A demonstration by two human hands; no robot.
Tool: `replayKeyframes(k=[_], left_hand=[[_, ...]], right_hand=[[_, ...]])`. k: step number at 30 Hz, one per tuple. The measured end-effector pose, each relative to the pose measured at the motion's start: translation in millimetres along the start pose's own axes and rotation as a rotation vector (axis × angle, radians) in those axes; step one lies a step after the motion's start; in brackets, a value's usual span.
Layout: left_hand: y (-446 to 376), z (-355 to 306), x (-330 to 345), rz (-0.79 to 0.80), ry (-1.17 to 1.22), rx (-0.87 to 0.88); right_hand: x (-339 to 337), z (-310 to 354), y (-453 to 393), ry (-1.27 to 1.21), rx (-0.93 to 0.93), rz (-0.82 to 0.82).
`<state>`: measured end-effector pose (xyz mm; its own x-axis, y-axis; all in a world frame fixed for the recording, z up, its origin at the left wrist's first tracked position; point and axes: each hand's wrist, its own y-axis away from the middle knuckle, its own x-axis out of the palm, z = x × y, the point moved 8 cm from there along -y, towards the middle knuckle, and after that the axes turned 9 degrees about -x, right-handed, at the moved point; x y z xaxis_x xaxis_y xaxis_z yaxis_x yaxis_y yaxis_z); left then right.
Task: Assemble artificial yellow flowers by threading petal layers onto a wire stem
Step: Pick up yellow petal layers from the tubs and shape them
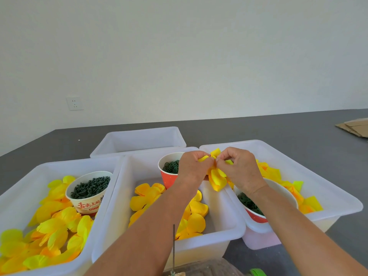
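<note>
1. While both hands are raised over the gap between the middle and right bins, the left hand and right hand meet fingertip to fingertip, each pinching the same yellow petal layer.
2. The petal layer hangs between the two hands; its lower petals droop above the rim of the middle bin, its top petal sticks up between the thumbs.
3. Wire stem: thin, upright, near the bottom edge of the view, in front of the middle bin, between the forearms. Neither hand touches it.
4. Left bin: loose yellow petals plus a printed paper cup of dark green pieces.
5. Middle bin: rounder orange-yellow petals; a red cup of green rings at its far end, partly behind the left hand.
6. Right bin: more yellow petals and another red cup of green pieces, under the right wrist.
7. A fourth white bin stands behind; contents not visible.
8. Cardboard lies on the grey floor, far right.
</note>
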<state>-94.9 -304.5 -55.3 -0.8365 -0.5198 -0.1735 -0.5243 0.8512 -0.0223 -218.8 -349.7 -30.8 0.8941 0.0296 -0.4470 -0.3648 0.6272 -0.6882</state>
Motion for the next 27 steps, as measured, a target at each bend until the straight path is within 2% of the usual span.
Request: replayKeyframes(k=[3, 6, 11, 20, 27], left_hand=[[0.7, -13.1, -2.4, -0.1, -0.23, 0.178], [4.1, -18.2, -5.0, -0.15, -0.277, 0.254], [5.7, -19.8, -10.0, -0.203, -0.248, 0.237], [7.0, -17.0, -12.4, -0.176, -0.142, 0.166], [8.3, -20.4, -5.5, -0.122, -0.225, 0.27]], right_hand=[[-0.1, 8.6, 0.7, 0.125, -0.099, -0.012], [-0.2, 13.7, 0.9, 0.15, -0.164, -0.006], [-4.1, 15.5, 1.4, 0.153, -0.164, -0.056], [-3.6, 18.5, 0.4, 0.16, -0.183, -0.068], [-2.4, 27.1, 3.3, 0.244, -0.317, -0.01]])
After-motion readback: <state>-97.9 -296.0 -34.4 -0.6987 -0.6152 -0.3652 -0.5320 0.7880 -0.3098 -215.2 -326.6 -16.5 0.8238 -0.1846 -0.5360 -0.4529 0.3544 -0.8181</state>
